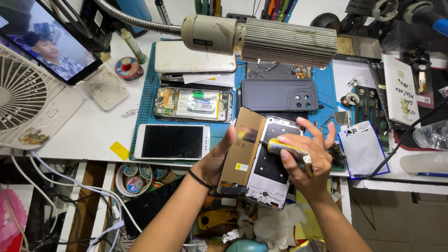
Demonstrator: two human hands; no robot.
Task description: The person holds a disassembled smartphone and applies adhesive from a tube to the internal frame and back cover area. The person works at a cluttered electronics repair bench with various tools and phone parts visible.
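At the near edge of the bench, over the blue work mat (144,93), we list the following.

Item one: our left hand (212,161), fingers curled around the left edge of an opened phone frame (268,163), thumb up against its brown inner panel (242,149). The grip is closed on the frame, which is held upright and slightly tilted, above the bench edge and partly over the open space below.

Item two: our right hand (308,161), closed on a small yellow glue tube (289,148), its tip touching the upper part of the frame's dark inner face. Fingers spread loosely above the tube.

Item three: a white phone (172,141) lying face up on the mat, just left of the left hand.

Item four: an opened phone with exposed battery and board (193,105), behind the white phone.

Item five: a dark back cover with camera cut-outs (279,94), behind the held frame.

Item six: a white slab-shaped device (196,57) stacked at the back of the mat.

Item seven: a ribbed lamp head on a flexible neck (261,41), hanging over the mat.

Item eight: a white desk fan (28,102) at far left, with a tablet (46,39) propped behind it.

Item nine: a white plastic pouch with blue edge (364,149), right of the right hand, near a small brush (337,155).
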